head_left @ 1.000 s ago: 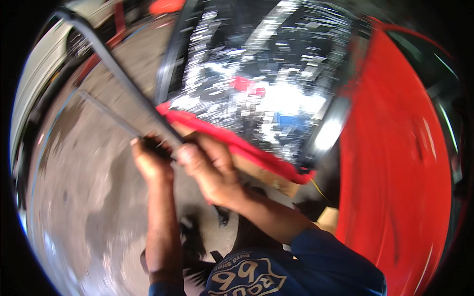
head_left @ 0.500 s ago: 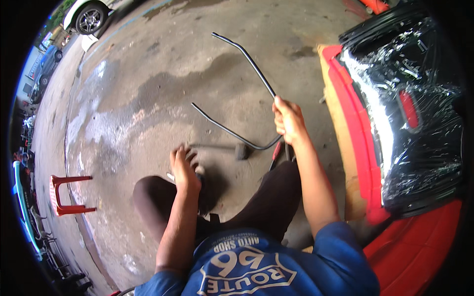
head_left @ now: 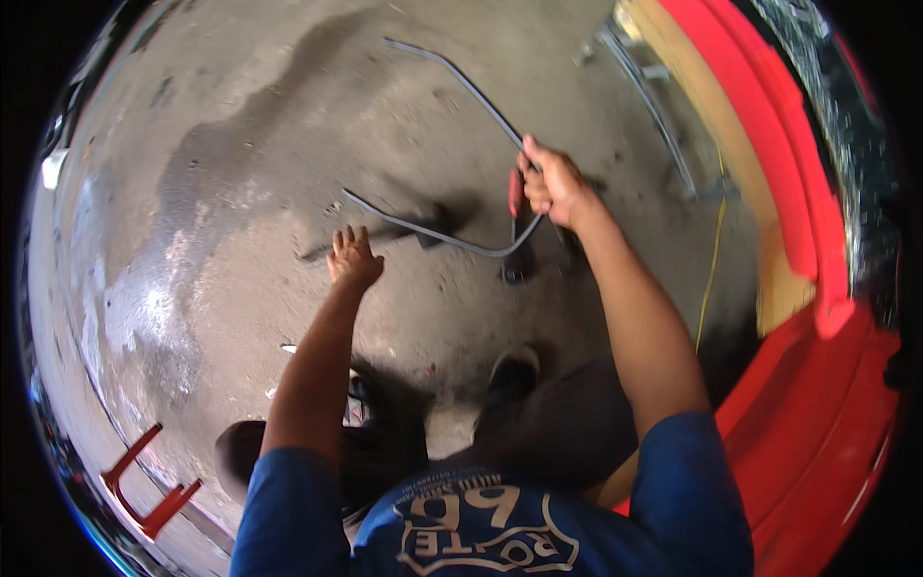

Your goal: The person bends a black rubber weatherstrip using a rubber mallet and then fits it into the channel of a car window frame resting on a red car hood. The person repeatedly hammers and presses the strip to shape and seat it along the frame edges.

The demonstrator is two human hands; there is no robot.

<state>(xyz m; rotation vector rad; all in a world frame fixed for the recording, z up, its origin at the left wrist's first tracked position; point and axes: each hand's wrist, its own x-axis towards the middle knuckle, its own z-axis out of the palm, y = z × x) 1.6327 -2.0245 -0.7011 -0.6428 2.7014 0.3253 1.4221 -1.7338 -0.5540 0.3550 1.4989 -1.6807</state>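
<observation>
Fingers of right hand [head_left: 560,188] clamped around bent rod [head_left: 481,100], held over floor [head_left: 240,317]; fingers of left hand [head_left: 353,260] spread, nothing gripped, near hammer-like tool [head_left: 438,219]. Rod's earlier two-handed grip now reduced to one; left seemingly freed.

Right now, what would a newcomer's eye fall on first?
Probably the long, bent, dark metal-looking rod, gripped in the person's bare right hand above the stained grey concrete floor. Next, the broad, glossy red panel at the lower right, and the red plastic-looking stool at the lower left.
</observation>
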